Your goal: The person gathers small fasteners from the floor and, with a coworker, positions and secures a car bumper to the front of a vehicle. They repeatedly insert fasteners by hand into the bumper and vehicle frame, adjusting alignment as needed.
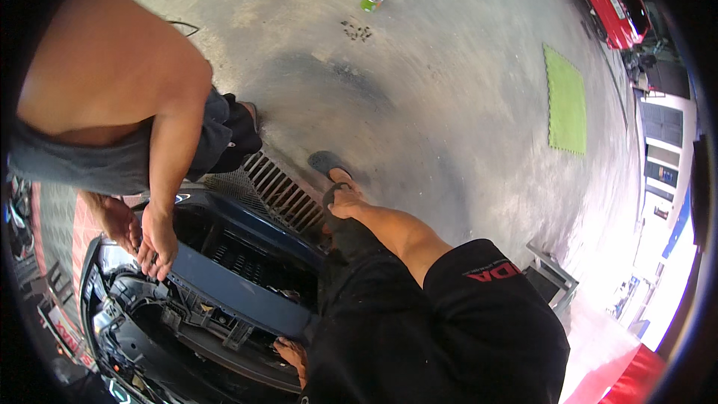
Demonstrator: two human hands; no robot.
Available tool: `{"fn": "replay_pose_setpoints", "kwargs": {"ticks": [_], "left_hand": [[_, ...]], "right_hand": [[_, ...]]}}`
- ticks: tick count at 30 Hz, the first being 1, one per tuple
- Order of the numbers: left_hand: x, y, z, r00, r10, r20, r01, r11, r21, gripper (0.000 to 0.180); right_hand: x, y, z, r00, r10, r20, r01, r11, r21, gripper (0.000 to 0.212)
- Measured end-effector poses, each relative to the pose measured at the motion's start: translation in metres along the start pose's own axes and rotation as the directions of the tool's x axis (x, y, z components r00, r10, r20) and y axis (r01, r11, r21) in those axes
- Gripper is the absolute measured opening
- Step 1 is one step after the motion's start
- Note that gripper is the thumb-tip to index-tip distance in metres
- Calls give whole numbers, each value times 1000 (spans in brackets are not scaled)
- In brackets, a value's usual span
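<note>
Concrete floor [464, 90], red car [617, 4] at its far right corner. Blue panel [233, 279] beside your left hand [292, 353], long axis pointing from co-worker [112, 75] toward you. Right hand [344, 201] on your leg [357, 243]; neither grip is determinable.

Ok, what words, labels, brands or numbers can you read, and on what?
Wording not copied out; only where it stands:
Black sleeve: large red letters, partly out of sight, beside tiny unreadable print.
Sign at lower left: tilted lettering.
Red car's plate: too small to read.
Green can: any label is too small to read.
</note>
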State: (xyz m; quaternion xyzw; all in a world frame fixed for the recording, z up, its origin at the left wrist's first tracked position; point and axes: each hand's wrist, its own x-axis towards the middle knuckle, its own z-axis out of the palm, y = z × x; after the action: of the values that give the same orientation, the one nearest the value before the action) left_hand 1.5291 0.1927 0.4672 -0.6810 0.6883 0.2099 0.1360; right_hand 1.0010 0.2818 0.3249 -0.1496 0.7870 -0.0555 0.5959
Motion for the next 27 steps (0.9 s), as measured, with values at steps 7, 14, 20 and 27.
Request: {"fn": "replay_pose_setpoints", "kwargs": {"ticks": [7,14,20,27], "left_hand": [[12,-13,10,992,-70,103,75,996,-39,42],[21,-28,19,939,-224,260,264,956,-131,49],[28,-41,15,885,-347,310,444,830,-339,57],[19,-50,4,979,11,203,74,912,-403,43]], "right_hand": [[10,10,-38,999,15,34,-11,994,-112,64],[43,32,-28,996,-10,-94,-7,985,-172,38],[28,26,-31,981,-105,-163,87,990,-114,49],[13,36,-9,965,-197,-174,204,979,25,49]]}}
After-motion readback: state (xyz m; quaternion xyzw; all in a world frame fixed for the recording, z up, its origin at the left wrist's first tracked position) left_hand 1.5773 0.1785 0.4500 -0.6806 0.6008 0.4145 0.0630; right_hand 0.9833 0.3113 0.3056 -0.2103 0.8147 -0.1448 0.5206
